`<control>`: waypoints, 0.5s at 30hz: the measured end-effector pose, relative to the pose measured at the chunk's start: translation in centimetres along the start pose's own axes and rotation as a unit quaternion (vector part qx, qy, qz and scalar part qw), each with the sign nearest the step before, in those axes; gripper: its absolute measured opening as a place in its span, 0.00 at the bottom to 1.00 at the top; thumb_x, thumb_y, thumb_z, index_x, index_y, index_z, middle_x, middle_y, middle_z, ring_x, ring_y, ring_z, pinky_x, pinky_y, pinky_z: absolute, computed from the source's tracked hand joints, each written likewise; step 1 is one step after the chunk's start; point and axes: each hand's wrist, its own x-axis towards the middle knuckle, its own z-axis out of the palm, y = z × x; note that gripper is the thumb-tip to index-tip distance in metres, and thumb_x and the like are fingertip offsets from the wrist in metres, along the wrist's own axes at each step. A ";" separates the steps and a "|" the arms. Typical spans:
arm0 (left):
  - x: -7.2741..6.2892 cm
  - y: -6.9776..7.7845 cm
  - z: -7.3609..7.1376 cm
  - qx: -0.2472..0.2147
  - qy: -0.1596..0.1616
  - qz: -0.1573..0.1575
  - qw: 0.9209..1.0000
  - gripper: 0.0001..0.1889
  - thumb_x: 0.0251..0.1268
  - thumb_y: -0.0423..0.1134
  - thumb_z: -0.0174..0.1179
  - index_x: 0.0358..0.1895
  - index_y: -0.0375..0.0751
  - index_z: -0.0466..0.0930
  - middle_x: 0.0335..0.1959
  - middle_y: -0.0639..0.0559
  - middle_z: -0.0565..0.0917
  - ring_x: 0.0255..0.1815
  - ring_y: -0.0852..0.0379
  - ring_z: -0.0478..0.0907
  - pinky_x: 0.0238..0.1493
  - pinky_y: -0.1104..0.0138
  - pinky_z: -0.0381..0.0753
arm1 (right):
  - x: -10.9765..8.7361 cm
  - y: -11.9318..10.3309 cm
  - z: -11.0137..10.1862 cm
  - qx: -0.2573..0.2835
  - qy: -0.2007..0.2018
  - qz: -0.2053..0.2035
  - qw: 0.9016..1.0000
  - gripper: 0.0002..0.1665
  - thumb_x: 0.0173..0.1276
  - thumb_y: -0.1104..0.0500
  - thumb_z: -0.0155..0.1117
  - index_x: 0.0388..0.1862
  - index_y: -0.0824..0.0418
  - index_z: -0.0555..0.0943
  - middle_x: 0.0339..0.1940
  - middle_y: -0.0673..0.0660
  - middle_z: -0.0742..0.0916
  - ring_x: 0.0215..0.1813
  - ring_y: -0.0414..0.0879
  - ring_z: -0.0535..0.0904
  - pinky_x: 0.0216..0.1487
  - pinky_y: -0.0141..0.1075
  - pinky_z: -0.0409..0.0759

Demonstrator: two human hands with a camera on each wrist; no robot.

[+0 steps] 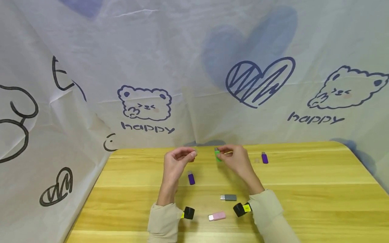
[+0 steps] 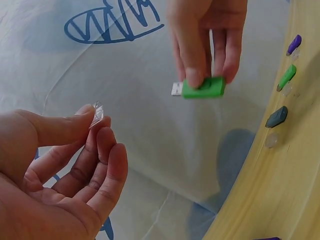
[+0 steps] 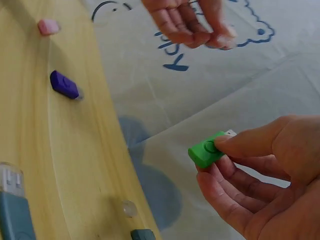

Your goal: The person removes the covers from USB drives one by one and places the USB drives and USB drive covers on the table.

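Observation:
My right hand [image 1: 238,160] pinches a green USB flash drive [image 3: 204,152] between thumb and fingers. The drive's metal plug [image 2: 177,89] is bare and points toward the left hand. My left hand [image 1: 178,162] holds a small clear plastic cap [image 2: 98,114] between thumb and index finger. The hands are apart, raised over the far part of the table, and the cap does not touch the drive. Closest to the left hand on the table is a purple flash drive [image 1: 191,179]. Another purple flash drive [image 1: 265,158] lies right of the right hand, beside a clear cap [image 1: 256,161].
On the wooden table [image 1: 316,202], a grey flash drive [image 1: 230,197] and a pink flash drive [image 1: 218,216] lie between the forearms. The left wrist view shows another green drive [image 2: 287,77] and a dark grey one [image 2: 277,117]. A printed cloth [image 1: 197,111] hangs behind the table's far edge.

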 end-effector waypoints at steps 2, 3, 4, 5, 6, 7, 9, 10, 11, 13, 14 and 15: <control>-0.1 0.0 -0.1 0.004 -0.002 -0.001 1.000 0.06 0.66 0.32 0.70 0.43 0.34 0.88 0.39 0.43 0.89 0.40 0.45 0.86 0.47 0.62 0.87 | 0.7 0.2 0.5 -0.010 0.001 -0.005 1.000 0.10 0.65 0.67 0.73 0.45 0.68 0.88 0.40 0.62 0.90 0.40 0.56 0.88 0.41 0.42 0.88; -0.1 0.0 -0.2 0.005 -0.001 -0.001 1.000 0.07 0.66 0.32 0.70 0.43 0.33 0.88 0.39 0.43 0.89 0.39 0.48 0.86 0.46 0.62 0.87 | 1.1 0.2 0.8 -0.015 0.001 -0.007 1.000 0.10 0.65 0.67 0.74 0.44 0.68 0.89 0.39 0.62 0.90 0.40 0.56 0.88 0.40 0.43 0.88; 0.0 -0.1 -0.2 0.004 0.001 -0.001 1.000 0.07 0.66 0.32 0.71 0.43 0.33 0.88 0.39 0.43 0.89 0.38 0.50 0.86 0.47 0.61 0.87 | 1.4 0.3 1.1 -0.021 0.001 -0.008 1.000 0.09 0.65 0.67 0.74 0.43 0.68 0.89 0.39 0.62 0.90 0.39 0.56 0.88 0.40 0.43 0.87; 0.0 -0.1 -0.3 0.002 0.003 0.000 1.000 0.07 0.66 0.32 0.71 0.43 0.32 0.88 0.39 0.43 0.89 0.37 0.52 0.86 0.47 0.60 0.87 | 1.8 0.4 1.4 -0.025 0.000 -0.007 1.000 0.09 0.64 0.67 0.75 0.43 0.68 0.88 0.38 0.61 0.90 0.39 0.55 0.88 0.39 0.42 0.87; 0.0 -0.1 -0.4 0.001 0.005 0.002 1.000 0.07 0.66 0.32 0.71 0.43 0.32 0.88 0.38 0.42 0.89 0.36 0.54 0.86 0.46 0.61 0.87 | 2.1 0.5 1.7 -0.028 -0.001 -0.004 1.000 0.09 0.64 0.67 0.75 0.43 0.69 0.88 0.38 0.61 0.90 0.39 0.55 0.87 0.38 0.42 0.87; 0.1 0.0 -0.5 0.000 0.006 0.005 1.000 0.07 0.65 0.31 0.71 0.43 0.31 0.88 0.38 0.42 0.89 0.35 0.55 0.86 0.46 0.61 0.87 | 2.4 0.6 2.0 -0.027 -0.003 0.003 1.000 0.09 0.64 0.67 0.75 0.43 0.69 0.88 0.37 0.61 0.90 0.39 0.55 0.87 0.36 0.41 0.87; 0.2 0.0 -0.5 -0.003 0.007 0.006 1.000 0.07 0.65 0.30 0.70 0.43 0.30 0.87 0.38 0.41 0.89 0.35 0.56 0.86 0.46 0.60 0.87 | 3.0 0.8 2.6 -0.029 -0.010 0.022 0.999 0.09 0.64 0.67 0.75 0.43 0.69 0.88 0.37 0.61 0.90 0.38 0.54 0.87 0.34 0.39 0.87; 0.2 0.0 -0.6 -0.003 0.007 0.007 1.000 0.07 0.65 0.30 0.70 0.43 0.29 0.87 0.38 0.41 0.89 0.34 0.56 0.86 0.46 0.62 0.87 | 3.3 1.0 2.9 -0.031 -0.012 0.035 0.999 0.09 0.64 0.67 0.75 0.42 0.69 0.88 0.36 0.61 0.90 0.37 0.54 0.87 0.33 0.38 0.86; 0.3 0.0 -0.6 -0.003 0.007 0.006 1.000 0.07 0.65 0.29 0.70 0.43 0.29 0.87 0.38 0.41 0.89 0.34 0.56 0.86 0.45 0.63 0.87 | 3.6 1.2 3.2 -0.036 -0.015 0.047 0.998 0.09 0.64 0.67 0.75 0.42 0.69 0.89 0.36 0.61 0.90 0.36 0.54 0.88 0.33 0.38 0.86; 0.3 0.0 -0.6 -0.005 0.008 0.002 1.000 0.07 0.65 0.28 0.70 0.43 0.28 0.87 0.38 0.41 0.89 0.35 0.56 0.86 0.43 0.66 0.87 | 4.1 1.5 3.7 -0.058 -0.013 0.066 0.996 0.08 0.62 0.66 0.77 0.39 0.68 0.89 0.34 0.60 0.91 0.36 0.52 0.88 0.34 0.38 0.86; 0.3 0.0 -0.6 -0.006 0.009 0.000 1.000 0.07 0.65 0.28 0.70 0.43 0.28 0.87 0.39 0.41 0.89 0.35 0.56 0.86 0.43 0.66 0.87 | 4.3 1.7 4.0 -0.072 -0.011 0.072 0.995 0.08 0.61 0.65 0.78 0.38 0.67 0.90 0.34 0.60 0.91 0.36 0.52 0.88 0.35 0.39 0.86; 0.4 0.0 -0.7 -0.006 0.010 -0.001 1.000 0.07 0.65 0.27 0.70 0.43 0.28 0.87 0.39 0.41 0.89 0.35 0.56 0.86 0.43 0.67 0.87 | 4.6 1.9 4.2 -0.087 -0.009 0.075 0.993 0.07 0.60 0.65 0.78 0.37 0.67 0.90 0.33 0.59 0.91 0.36 0.51 0.88 0.37 0.40 0.86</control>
